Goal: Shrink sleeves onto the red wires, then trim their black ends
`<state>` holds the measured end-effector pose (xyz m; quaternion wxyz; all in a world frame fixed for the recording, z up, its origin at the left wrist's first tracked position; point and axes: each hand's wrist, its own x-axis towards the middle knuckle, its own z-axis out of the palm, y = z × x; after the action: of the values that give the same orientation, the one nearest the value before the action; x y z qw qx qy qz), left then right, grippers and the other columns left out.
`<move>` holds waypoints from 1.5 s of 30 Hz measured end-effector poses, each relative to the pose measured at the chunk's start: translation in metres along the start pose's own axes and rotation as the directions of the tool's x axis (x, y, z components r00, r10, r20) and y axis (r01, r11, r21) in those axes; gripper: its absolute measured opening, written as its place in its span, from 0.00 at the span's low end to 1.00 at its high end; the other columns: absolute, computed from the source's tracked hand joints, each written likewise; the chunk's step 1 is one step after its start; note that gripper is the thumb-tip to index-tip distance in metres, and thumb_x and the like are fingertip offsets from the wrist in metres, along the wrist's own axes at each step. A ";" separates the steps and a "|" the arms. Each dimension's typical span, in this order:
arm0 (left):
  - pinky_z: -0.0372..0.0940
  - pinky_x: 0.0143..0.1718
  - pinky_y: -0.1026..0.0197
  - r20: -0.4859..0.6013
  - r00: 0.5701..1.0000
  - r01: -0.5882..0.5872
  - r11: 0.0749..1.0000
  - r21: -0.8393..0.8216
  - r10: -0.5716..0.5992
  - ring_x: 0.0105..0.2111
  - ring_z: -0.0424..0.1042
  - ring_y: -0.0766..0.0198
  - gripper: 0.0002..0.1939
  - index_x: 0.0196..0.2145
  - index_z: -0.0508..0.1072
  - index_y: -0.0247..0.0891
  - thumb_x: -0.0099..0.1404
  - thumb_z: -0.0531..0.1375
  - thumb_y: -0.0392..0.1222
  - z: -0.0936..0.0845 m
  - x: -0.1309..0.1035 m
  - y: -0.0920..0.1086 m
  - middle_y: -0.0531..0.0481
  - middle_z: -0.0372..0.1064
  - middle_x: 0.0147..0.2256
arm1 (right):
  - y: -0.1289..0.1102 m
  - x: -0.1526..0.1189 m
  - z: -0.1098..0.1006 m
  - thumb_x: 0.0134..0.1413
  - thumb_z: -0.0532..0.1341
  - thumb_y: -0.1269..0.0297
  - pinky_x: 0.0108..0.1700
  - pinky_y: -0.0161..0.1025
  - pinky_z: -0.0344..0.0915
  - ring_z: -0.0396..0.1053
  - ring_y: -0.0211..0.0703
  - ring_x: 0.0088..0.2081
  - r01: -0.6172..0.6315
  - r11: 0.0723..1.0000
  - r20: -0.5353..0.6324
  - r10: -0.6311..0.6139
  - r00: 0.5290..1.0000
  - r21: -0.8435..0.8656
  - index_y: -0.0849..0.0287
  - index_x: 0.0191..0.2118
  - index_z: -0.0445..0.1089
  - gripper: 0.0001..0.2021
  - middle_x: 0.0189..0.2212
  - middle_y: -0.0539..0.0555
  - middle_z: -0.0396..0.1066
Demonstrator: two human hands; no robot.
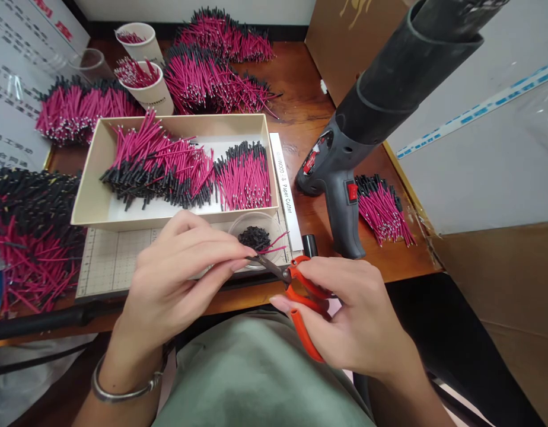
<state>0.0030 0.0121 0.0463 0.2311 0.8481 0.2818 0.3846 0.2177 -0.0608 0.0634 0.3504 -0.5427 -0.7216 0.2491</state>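
Observation:
My right hand grips orange-handled scissors, with fingers and thumb around the handles. The blades point left and meet the fingertips of my left hand. Thumb and fingers of that hand are pinched together; whatever is between them is hidden or too small to name. Just beyond the blades sits a clear round dish with a heap of small black bits. A couple of pink wires lie at its right side.
Behind stands a cream box of pink wires with black ends, on a paper cutter. A heat gun stands at right, a smaller wire bundle beside it. Paper cups and more wire heaps lie farther back.

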 end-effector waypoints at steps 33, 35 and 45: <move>0.66 0.38 0.52 -0.019 0.999 0.040 0.999 -0.009 -0.040 0.33 0.73 0.63 0.12 0.42 0.77 0.46 0.70 0.65 0.27 0.001 -0.002 0.001 0.54 0.80 0.36 | 0.000 0.000 0.001 0.57 0.67 0.68 0.25 0.29 0.45 0.43 0.28 0.24 -0.002 1.000 -0.010 0.002 1.000 0.008 0.60 0.24 0.51 0.22 0.20 0.43 0.48; 0.66 0.38 0.52 -0.016 0.999 0.035 0.999 -0.007 -0.035 0.33 0.72 0.63 0.12 0.42 0.77 0.45 0.70 0.65 0.27 0.001 -0.002 0.001 0.54 0.80 0.36 | 0.000 0.000 0.000 0.58 0.67 0.68 0.25 0.29 0.45 0.43 0.28 0.24 -0.002 1.000 -0.005 0.002 1.000 0.001 0.59 0.24 0.51 0.22 0.20 0.43 0.48; 0.66 0.38 0.52 -0.018 0.999 0.047 0.999 -0.012 -0.047 0.33 0.73 0.63 0.12 0.43 0.77 0.46 0.70 0.65 0.27 0.000 -0.003 0.001 0.55 0.80 0.36 | 0.000 0.001 -0.002 0.57 0.67 0.68 0.25 0.29 0.44 0.42 0.28 0.24 -0.002 1.000 -0.002 0.002 1.000 0.001 0.59 0.24 0.49 0.23 0.20 0.43 0.47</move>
<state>0.0020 0.0091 0.0452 0.2424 0.8363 0.3015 0.3886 0.2187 -0.0600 0.0648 0.3510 -0.5434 -0.7208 0.2491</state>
